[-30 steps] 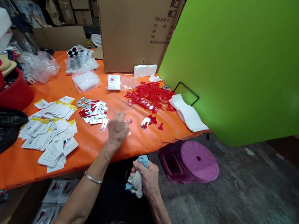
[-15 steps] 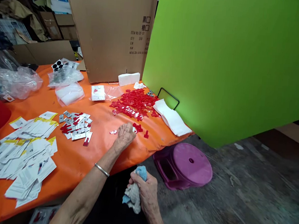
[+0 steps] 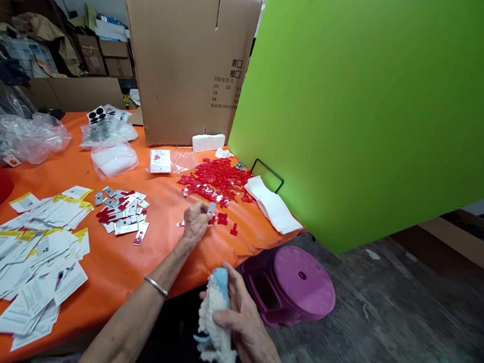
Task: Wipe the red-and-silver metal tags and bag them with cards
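My left hand [image 3: 196, 221], with a metal bangle at the wrist, is closed over the orange table. Between its fingertips a small silvery plate [image 3: 211, 207] stands up. Just right of it lie a few loose red T-shaped pieces [image 3: 222, 219], and beyond them spreads a heap of red pieces [image 3: 217, 178]. Below the table edge my right hand [image 3: 245, 320] grips a crumpled white and blue cloth [image 3: 217, 315], thumb across its front. Silvery plates, some with red pieces on them [image 3: 126, 212], lie in a pile to the left of my left hand.
Printed cards [image 3: 39, 267] cover the left of the orange table [image 3: 135, 284]. Clear plastic bags [image 3: 115, 159] lie further back. A cardboard box [image 3: 184, 61] and a large green panel [image 3: 355, 101] rise behind. White sheets [image 3: 273, 205] sit near the right edge, above a purple stool [image 3: 301, 288].
My left hand has turned and raised its fingers, so the silvery plate now shows. My right hand has loosened, and more of the cloth is spread out. The view has tilted up slightly.
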{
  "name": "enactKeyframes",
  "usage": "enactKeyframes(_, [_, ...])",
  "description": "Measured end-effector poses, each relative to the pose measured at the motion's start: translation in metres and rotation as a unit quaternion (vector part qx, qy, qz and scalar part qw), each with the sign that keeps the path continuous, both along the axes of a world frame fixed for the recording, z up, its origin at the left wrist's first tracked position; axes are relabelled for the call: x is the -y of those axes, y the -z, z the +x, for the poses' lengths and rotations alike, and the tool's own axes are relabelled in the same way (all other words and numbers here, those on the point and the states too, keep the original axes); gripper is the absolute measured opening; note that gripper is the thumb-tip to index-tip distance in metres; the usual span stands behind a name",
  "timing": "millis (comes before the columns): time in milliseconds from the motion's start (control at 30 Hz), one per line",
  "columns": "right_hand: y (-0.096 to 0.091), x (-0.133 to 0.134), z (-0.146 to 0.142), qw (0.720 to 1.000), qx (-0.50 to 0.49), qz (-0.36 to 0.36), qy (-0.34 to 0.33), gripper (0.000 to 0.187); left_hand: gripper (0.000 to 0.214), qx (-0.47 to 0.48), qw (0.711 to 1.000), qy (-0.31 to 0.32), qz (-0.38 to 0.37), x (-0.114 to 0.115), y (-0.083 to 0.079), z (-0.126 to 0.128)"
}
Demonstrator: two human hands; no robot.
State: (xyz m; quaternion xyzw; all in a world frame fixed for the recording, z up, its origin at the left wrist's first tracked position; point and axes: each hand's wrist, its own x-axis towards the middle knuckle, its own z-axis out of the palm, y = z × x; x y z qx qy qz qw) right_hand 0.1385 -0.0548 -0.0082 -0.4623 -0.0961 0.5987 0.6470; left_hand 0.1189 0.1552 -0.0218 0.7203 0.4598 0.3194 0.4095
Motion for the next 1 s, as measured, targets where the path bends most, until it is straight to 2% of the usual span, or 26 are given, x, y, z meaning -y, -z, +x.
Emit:
enactKeyframes(67, [-0.008,-0.005,0.005,1.000,0.013,0.000,0.025,0.087,0.005,0.047,0.998,0.003,-0.050,-0.002,-0.009,-0.009])
enactKeyframes(133, [-0.013,-0.017,0.012,0.996,0.039,-0.003,0.078,0.081,0.012,0.099,0.989,0.018,-0.106,0.007,-0.018,-0.022])
enactKeyframes(200, [-0.015,-0.035,0.016,0.990,0.055,0.002,0.131,0.071,0.017,0.172,0.966,0.043,-0.190,0.024,-0.025,-0.035])
enactKeyframes(267, [-0.012,-0.054,0.016,0.986,0.069,0.022,0.153,0.063,0.020,0.236,0.933,0.056,-0.265,0.047,-0.028,-0.046])
enactKeyframes(300, [-0.009,-0.063,0.014,0.986,0.087,0.032,0.140,0.058,0.022,0.251,0.928,0.047,-0.273,0.058,-0.027,-0.051])
enactKeyframes(433, [0.009,-0.084,-0.007,0.981,0.187,0.045,0.024,0.028,0.029,0.229,0.951,-0.042,-0.204,0.090,-0.019,-0.065])
enactKeyframes(500, [0.015,-0.086,-0.017,0.975,0.221,0.035,0.014,0.025,0.028,0.237,0.947,-0.060,-0.207,0.098,-0.016,-0.073])
enactKeyframes(600, [0.013,-0.089,-0.018,0.975,0.215,-0.006,0.051,0.029,0.030,0.262,0.929,-0.075,-0.250,0.105,-0.015,-0.088])
enactKeyframes(700, [0.000,-0.094,-0.003,0.985,0.108,-0.042,0.132,0.034,0.039,0.268,0.903,-0.070,-0.330,0.109,-0.016,-0.107])
enactKeyframes(767, [-0.007,-0.095,0.004,0.981,0.068,-0.029,0.180,0.035,0.042,0.278,0.888,-0.078,-0.357,0.110,-0.015,-0.118])
enactKeyframes(800, [-0.008,-0.094,0.003,0.982,0.067,-0.018,0.177,0.036,0.043,0.288,0.884,-0.090,-0.357,0.110,-0.014,-0.123])
enactKeyframes(833, [-0.008,-0.091,-0.001,0.986,0.077,-0.010,0.146,0.036,0.043,0.298,0.882,-0.106,-0.349,0.109,-0.012,-0.126])
enactKeyframes(933, [-0.001,-0.079,-0.030,0.990,0.143,-0.007,-0.019,0.035,0.038,0.293,0.898,-0.135,-0.300,0.108,-0.008,-0.127])
enactKeyframes(1000, [0.004,-0.074,-0.052,0.983,0.179,-0.005,-0.035,0.029,0.034,0.272,0.915,-0.115,-0.273,0.108,-0.011,-0.124])
